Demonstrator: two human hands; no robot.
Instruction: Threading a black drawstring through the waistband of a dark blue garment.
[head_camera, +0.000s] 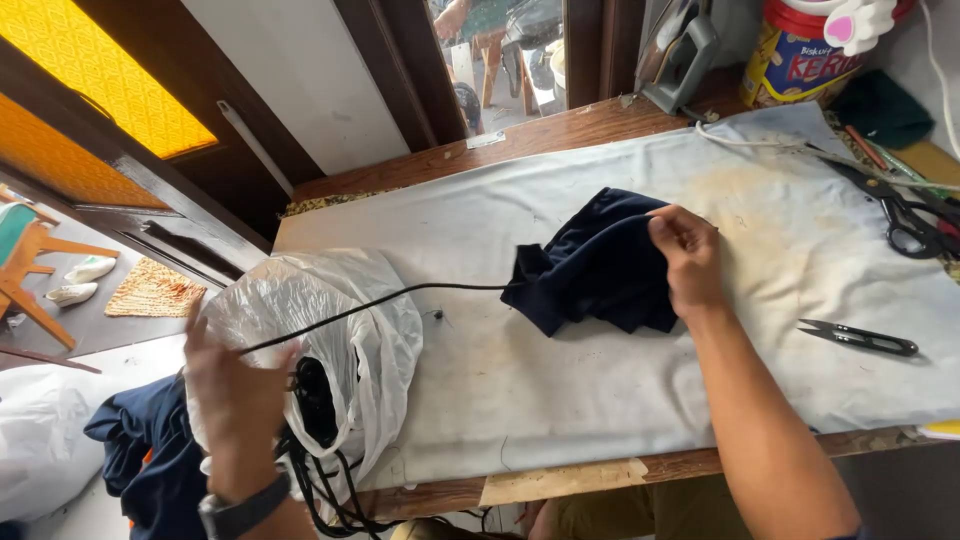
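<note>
Pinching navy cloth (600, 265) (right hand (690, 260)) | left hand (235, 400) gripping black cord (400, 298) | white bag (320, 340)

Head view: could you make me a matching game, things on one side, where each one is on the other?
Things:
1. dark cloth
2. black cord
3. snips
4. plastic bag

Places:
A. lying alone on the white sheet, near the table's right end
B. pinched at its top edge by the right hand
C. at the table's left end, more cord inside
D. stretched from the left hand to the cloth

Pairs: 1-B, 2-D, 3-A, 4-C
</note>
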